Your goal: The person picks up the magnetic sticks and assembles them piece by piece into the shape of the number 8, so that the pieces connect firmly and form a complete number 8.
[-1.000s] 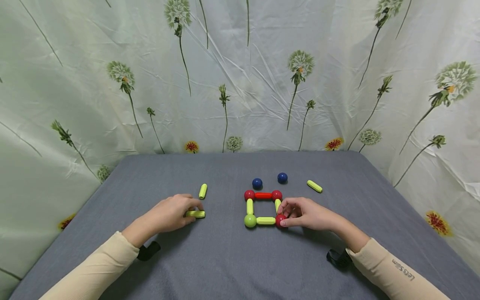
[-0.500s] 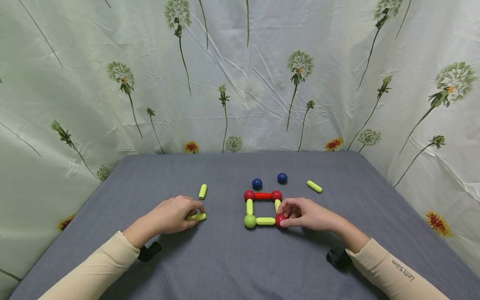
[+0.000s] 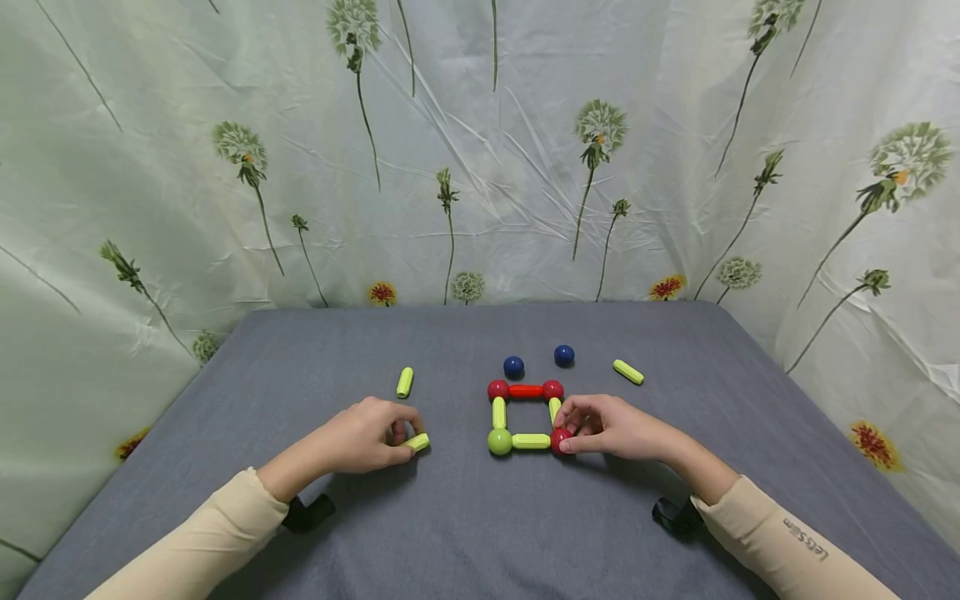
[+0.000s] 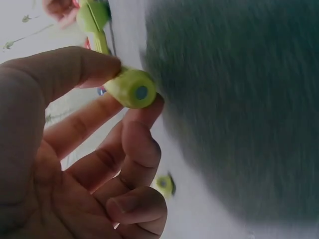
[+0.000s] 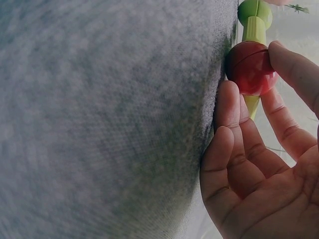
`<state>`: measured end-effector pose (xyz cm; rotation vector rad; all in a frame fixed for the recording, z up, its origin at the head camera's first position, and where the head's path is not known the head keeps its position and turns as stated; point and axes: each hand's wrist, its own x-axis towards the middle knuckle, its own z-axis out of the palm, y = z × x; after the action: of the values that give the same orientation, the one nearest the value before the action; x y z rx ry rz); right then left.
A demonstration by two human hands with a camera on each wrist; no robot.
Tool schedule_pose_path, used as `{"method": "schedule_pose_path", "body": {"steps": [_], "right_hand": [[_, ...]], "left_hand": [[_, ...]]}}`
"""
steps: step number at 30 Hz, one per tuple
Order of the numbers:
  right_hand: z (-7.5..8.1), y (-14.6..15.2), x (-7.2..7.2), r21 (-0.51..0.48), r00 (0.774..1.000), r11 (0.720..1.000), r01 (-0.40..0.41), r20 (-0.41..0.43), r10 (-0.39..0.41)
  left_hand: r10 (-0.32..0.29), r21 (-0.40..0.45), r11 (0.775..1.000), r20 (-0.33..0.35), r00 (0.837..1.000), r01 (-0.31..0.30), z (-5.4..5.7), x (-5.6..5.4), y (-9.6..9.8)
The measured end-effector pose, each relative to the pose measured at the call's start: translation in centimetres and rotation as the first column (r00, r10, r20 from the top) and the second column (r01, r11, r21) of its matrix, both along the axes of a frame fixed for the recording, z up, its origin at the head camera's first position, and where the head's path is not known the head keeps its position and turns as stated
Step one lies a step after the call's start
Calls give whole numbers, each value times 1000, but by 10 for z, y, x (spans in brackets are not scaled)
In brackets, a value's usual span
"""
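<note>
My left hand (image 3: pixel 367 437) pinches a yellow-green magnetic rod (image 3: pixel 417 442) between thumb and fingers, left of a square frame. A grey disc shows in the rod's near end in the left wrist view, with the other fingers loosely curled below. The frame lies flat: red balls at three corners, a green ball (image 3: pixel 500 442) at the front left, a red rod (image 3: pixel 526 391) along the back and yellow-green rods (image 3: pixel 531 442) on the other sides. My right hand (image 3: pixel 615 429) holds the front-right red ball (image 5: pixel 251 67) with thumb and fingers and partly hides the right-side rod.
Two blue balls (image 3: pixel 513 367) lie just behind the frame. One loose yellow-green rod (image 3: pixel 405 382) lies beyond my left hand, another loose rod (image 3: pixel 628 372) at the back right. A grey cloth (image 3: pixel 465 525) covers the table; a flowered curtain (image 3: pixel 480 125) hangs behind it.
My left hand has moved right and slightly nearer with the rod, which has turned from lying sideways to slanting. The right hand and the frame stay as they were.
</note>
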<state>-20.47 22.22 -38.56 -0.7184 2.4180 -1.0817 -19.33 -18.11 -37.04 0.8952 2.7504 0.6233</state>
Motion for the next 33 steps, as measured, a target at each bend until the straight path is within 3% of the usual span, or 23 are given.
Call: {"method": "schedule_pose_path", "body": {"steps": [6,10,12,18,23,28,33], "right_hand": [[0,0,0,-5,1000,1000,-7,-2,7],[0,0,0,-5,1000,1000,-9,-1,9],[1,0,0,-1,1000,1000,-7,-1,7],[2,0,1,5,1000,1000,-1,4,1],[2,0,1,4,1000,1000,-4,0,4],[1,0,0,5,1000,1000,-2,-2,2],[0,0,0,9,1000,1000,2,-2,-2]], "left_hand": [[7,134,991,131,991,-24,-6,4,15],[9,219,974,219,976,-58,-8,9,27],[12,258,962,283,959,-88,-9,11,33],[15,341,921,459,888,-192,-14,18,48],[21,374,890,538,843,-261,-18,23,59],[28,382,863,616,787,-330,-19,27,69],[40,369,854,657,753,-368,-20,30,77]]}}
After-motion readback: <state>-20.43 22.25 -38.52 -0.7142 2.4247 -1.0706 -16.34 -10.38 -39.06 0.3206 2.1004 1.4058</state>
